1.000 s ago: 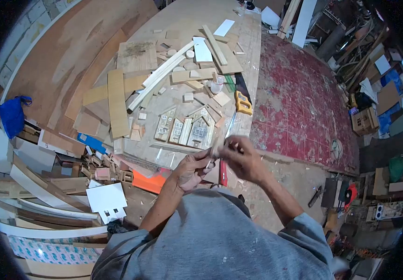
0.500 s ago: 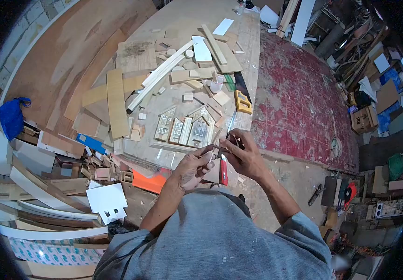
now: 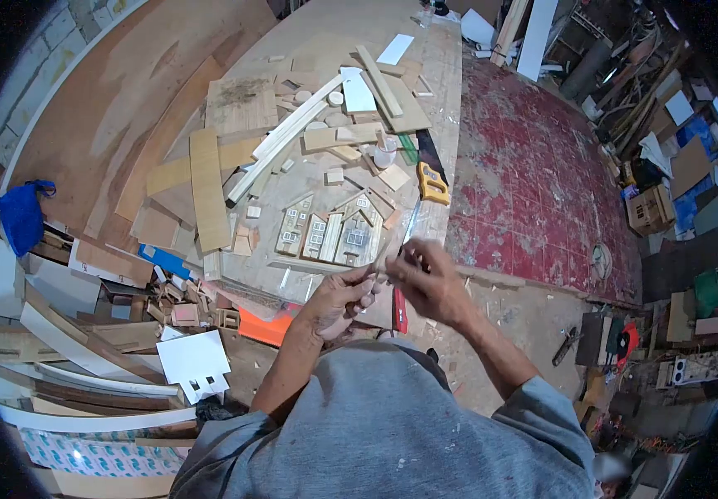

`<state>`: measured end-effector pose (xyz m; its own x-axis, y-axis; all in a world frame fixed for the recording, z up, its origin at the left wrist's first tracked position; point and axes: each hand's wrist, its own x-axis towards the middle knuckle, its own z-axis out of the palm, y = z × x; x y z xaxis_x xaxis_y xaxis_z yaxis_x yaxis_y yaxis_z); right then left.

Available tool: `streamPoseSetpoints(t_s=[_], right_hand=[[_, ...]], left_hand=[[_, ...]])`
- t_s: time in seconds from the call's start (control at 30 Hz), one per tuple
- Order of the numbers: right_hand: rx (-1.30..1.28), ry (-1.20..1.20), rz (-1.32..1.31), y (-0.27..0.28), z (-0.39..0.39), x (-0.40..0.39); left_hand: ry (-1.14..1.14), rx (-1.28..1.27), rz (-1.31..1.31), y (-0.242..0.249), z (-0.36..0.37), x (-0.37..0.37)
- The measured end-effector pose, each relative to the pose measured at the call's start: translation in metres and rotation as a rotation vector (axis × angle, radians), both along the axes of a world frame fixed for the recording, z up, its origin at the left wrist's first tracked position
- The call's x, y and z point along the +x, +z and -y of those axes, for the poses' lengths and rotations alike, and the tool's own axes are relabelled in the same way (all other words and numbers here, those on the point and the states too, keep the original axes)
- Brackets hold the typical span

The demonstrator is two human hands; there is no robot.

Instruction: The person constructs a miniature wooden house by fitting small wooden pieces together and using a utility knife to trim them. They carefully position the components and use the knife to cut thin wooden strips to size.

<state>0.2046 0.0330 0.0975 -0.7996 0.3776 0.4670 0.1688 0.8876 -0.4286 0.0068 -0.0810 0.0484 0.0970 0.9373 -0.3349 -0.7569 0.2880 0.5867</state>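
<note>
My left hand [image 3: 340, 304] is closed in a pinch on a small thin strip [image 3: 381, 256] that looks like wood, its tip pointing up and away from me. Against the strip's other side works my right hand [image 3: 427, 281], fingers curled and slightly blurred; whatever it grips is hidden. Just beyond both hands lies a model of small wooden house fronts [image 3: 330, 235] with white windows, in a shallow frame at the near part of the workbench [image 3: 271, 224]. Beneath my right hand sits a red-handled tool [image 3: 399, 311], partly covered.
A handsaw with a yellow handle [image 3: 434, 184] lies by the bench's right edge. Long wooden strips [image 3: 288, 137], a clear plastic cup [image 3: 384, 151] and offcuts crowd the bench. An orange saw blade-like piece [image 3: 263, 327] and a white cut-out board [image 3: 195, 364] are at the left.
My right hand has shifted slightly left and up, its fingers turning over the strip. My left hand stays nearly in place, a little lower and further left.
</note>
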Motion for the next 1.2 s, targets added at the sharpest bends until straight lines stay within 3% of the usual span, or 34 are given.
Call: streamPoseSetpoints(t_s=[0.03, 0.17, 0.23, 0.37, 0.53, 0.6, 0.67, 0.8, 0.87, 0.9, 1.07, 1.13, 1.2], right_hand=[[-0.009, 0.087, -0.040, 0.000, 0.006, -0.001], [0.003, -0.013, -0.034, 0.003, -0.001, 0.000], [0.020, 0.075, -0.020, 0.007, 0.000, 0.001], [0.029, 0.022, 0.063, 0.007, -0.001, 0.000], [0.052, -0.042, -0.054, 0.004, -0.010, -0.006], [0.016, 0.063, -0.040, 0.003, -0.002, -0.004], [0.036, -0.094, -0.058, 0.001, -0.014, -0.005], [0.017, 0.042, 0.003, 0.007, -0.001, -0.007], [0.015, -0.065, -0.090, 0.003, -0.010, -0.008], [-0.066, 0.019, -0.020, 0.003, -0.005, -0.005], [0.024, -0.053, -0.110, 0.008, -0.013, -0.008], [-0.005, 0.085, -0.045, 0.007, -0.004, -0.006], [0.023, -0.071, -0.092, 0.005, -0.014, -0.006]], left_hand=[[-0.041, 0.048, -0.014, -0.004, 0.000, -0.002], [-0.080, 0.019, -0.060, 0.004, 0.000, -0.002], [-0.128, 0.061, -0.085, 0.003, -0.003, -0.008], [-0.075, 0.085, -0.091, -0.001, -0.009, -0.007], [-0.044, 0.069, -0.070, 0.003, -0.018, -0.009], [-0.105, 0.169, -0.050, 0.002, -0.012, -0.012], [-0.049, 0.042, -0.034, 0.007, -0.009, -0.007], [-0.121, 0.116, -0.073, -0.004, -0.011, -0.013], [-0.062, 0.044, 0.027, 0.008, -0.014, -0.008], [-0.046, 0.108, 0.041, 0.003, -0.016, -0.009], [-0.118, 0.147, 0.164, -0.010, -0.019, -0.015], [-0.080, 0.098, 0.155, -0.013, -0.011, -0.016], [-0.097, 0.100, 0.213, -0.019, -0.010, -0.014]])
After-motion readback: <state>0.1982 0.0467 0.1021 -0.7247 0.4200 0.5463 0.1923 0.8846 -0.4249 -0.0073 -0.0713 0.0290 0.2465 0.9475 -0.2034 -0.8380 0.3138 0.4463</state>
